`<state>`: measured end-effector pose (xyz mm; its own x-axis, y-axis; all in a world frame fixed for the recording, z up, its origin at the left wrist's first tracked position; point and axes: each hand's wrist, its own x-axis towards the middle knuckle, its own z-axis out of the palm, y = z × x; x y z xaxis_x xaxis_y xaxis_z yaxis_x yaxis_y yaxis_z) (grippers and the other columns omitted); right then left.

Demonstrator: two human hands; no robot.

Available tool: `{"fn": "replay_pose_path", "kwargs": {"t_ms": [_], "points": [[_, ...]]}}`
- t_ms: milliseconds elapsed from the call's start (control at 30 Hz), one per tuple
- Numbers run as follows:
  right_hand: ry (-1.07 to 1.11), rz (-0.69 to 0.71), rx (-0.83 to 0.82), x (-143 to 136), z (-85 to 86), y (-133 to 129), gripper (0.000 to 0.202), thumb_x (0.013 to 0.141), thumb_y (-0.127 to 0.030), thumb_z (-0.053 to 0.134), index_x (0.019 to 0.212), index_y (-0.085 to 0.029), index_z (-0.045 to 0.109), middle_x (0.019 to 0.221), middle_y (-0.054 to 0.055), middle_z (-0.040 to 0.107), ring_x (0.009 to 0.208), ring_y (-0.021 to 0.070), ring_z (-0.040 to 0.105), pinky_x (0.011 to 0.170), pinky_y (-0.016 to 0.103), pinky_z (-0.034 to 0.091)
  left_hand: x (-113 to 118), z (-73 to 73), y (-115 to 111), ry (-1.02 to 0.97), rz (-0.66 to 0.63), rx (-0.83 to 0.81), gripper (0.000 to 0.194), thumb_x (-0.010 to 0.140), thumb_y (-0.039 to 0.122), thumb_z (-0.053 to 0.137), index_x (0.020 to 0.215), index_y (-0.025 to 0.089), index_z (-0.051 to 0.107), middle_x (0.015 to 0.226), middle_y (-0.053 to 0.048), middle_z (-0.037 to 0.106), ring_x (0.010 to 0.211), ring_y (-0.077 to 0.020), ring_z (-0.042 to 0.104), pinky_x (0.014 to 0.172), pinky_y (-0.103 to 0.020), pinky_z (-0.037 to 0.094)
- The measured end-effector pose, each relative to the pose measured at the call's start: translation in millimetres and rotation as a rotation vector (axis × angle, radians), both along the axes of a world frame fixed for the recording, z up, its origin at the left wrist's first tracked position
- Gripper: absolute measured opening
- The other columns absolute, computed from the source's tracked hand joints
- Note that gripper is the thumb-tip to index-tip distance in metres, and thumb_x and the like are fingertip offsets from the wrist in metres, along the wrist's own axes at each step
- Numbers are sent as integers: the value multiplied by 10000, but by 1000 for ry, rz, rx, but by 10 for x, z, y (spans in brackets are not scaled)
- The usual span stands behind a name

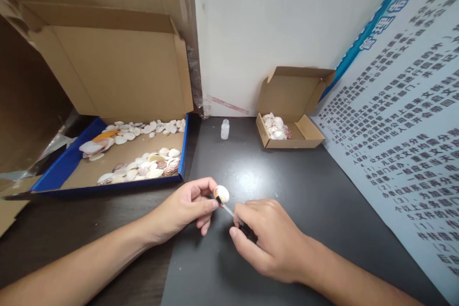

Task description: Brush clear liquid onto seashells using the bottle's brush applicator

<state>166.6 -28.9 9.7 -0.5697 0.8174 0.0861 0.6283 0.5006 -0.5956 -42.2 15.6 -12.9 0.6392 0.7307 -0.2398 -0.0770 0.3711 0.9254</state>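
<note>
Between the thumb and fingers of my left hand (pixel 191 205) is a small white seashell (pixel 223 193) with an orange-brown patch. My right hand (pixel 270 241) grips a small brush (pixel 228 210) by its black cap-like handle. The brush has a pale, thin stem, and its dark tip touches or nearly touches the shell's near-left edge. Beyond both hands, a small clear bottle (pixel 224 130) stands upright and uncapped on the dark table, with whitish contents.
At the left, an open blue-edged cardboard box (pixel 131 69) holds many seashells (pixel 143 167) in two rows. A smaller open cardboard box (pixel 296 144) with white shells (pixel 275 126) sits back right. A white wall (pixel 247 33) closes the back; a printed poster (pixel 405 119) lines the right.
</note>
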Motion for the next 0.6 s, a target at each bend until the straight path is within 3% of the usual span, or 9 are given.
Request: {"fn": "replay_pose_path", "kwargs": {"t_ms": [267, 600], "points": [[-42, -206, -110, 25, -35, 84, 215, 885, -271, 477, 693, -203, 410, 574, -54, 445, 506, 95, 383, 539, 255, 208, 0, -7, 1, 1, 10, 13, 283, 814, 364, 721, 835, 170, 518, 713, 53, 536, 439, -28, 431, 461, -193, 462], [27, -59, -117, 60, -21, 107, 351, 981, -336, 360, 660, -208, 301, 577, -57, 351, 517, 98, 329, 545, 267, 209, 16, 19, -9, -21, 26, 24, 260, 835, 343, 705, 840, 183, 500, 628, 87, 471, 438, -33, 400, 467, -184, 454]]}}
